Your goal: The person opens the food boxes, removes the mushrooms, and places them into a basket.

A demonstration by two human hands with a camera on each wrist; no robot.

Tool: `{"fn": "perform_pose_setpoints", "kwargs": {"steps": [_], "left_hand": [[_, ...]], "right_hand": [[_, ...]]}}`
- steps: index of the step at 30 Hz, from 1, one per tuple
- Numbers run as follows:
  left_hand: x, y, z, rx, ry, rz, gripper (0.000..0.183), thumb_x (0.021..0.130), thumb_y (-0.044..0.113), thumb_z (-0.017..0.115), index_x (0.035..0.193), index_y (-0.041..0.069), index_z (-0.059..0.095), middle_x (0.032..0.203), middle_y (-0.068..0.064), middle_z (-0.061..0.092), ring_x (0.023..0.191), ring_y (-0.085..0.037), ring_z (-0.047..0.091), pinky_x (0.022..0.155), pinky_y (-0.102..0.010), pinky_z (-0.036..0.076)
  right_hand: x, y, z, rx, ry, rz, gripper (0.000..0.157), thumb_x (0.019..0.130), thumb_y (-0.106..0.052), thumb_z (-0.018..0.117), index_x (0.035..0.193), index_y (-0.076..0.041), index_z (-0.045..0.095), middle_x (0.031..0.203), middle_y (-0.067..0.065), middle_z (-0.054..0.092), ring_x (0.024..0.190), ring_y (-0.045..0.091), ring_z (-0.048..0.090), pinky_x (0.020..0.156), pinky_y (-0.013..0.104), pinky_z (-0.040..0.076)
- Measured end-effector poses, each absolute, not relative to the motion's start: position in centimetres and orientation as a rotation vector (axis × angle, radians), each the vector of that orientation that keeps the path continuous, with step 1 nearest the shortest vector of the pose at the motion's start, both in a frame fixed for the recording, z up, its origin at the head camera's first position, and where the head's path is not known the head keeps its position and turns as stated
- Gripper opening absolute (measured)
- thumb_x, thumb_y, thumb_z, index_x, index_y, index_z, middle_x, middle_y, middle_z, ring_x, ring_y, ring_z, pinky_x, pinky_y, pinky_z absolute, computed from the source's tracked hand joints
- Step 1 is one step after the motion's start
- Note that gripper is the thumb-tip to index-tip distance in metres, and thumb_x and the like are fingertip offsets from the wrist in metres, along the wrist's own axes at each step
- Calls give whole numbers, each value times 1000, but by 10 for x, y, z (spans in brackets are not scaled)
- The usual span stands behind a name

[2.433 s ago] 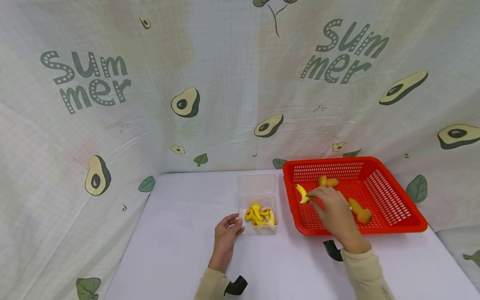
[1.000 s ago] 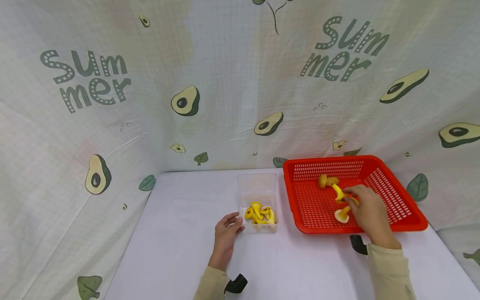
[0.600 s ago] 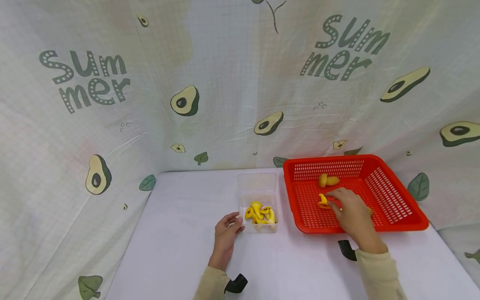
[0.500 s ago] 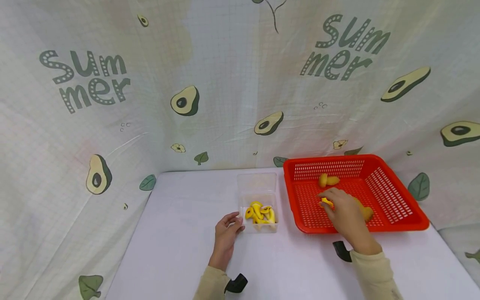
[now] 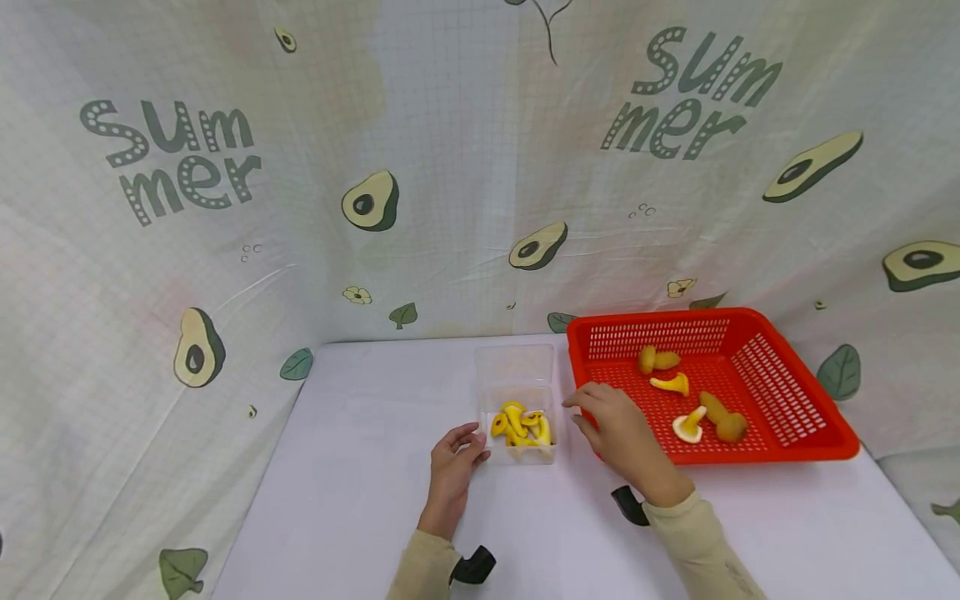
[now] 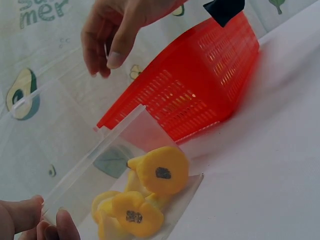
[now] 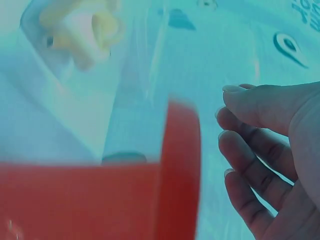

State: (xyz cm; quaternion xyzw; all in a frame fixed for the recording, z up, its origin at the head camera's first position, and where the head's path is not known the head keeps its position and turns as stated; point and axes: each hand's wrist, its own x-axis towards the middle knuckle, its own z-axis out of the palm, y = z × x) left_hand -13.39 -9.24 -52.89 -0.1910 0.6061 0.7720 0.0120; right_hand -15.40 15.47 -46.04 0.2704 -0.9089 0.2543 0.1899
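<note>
Table (image 5: 360, 433) runs wide and white to the left of the box (image 5: 534, 457), giving me room on that side; between the box and the basket (image 5: 765, 456) only a narrow strip shows. The basket's red rim stands up along that strip. Behind, the curtain (image 5: 450, 208) rises at the table's far edge, with the basket's back wall and the clear lid (image 5: 514, 365), on the far side of the box, near it.

My right forearm slants in from the lower right. My right hand (image 5: 618, 425) is above the basket's near left corner, back of the hand up, fingertips out past the rim and pointing at the box, just apart from it. My left hand (image 5: 452, 467) comes up from below and stays low at the box's near left corner.

My right fingers bend loosely, thumb a little apart from the forefinger in the head view, and they hold nothing. My left thumb and fingers are bent and grip the edge of the box.

Yellow mushrooms (image 5: 514, 421) lie heaped in the box. In the basket, a yellow mushroom (image 5: 670, 384) lies on its side in front of a brown mushroom (image 5: 657, 360); nearer me, a pale-capped mushroom (image 5: 688, 425) sits just beside a second brown one (image 5: 723, 418).
</note>
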Motion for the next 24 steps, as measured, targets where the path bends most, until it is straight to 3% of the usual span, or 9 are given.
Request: {"fn": "perform_pose_setpoints", "kwargs": {"steps": [16,24], "left_hand": [[-135,-94,-532,-588,1890,2404,35,85,0,64,118,-7,56,92,-11,51,73,-17,56,72,-30,55],[-135,-94,-531,-560,1864,2414,36,86,0,63,120,-8,54,93,-11,52,75,-17,56,74,-31,55]], "right_hand": [[-162,108,-467,911,-2615,720,30,71,-13,81,98,-20,69,95,-9,61,89,9,55,81,26,50],[-166,93,-468,949,-2669,736,29,72,-11,80,98,-19,69,99,-8,63,91,12,56,81,29,50]]}}
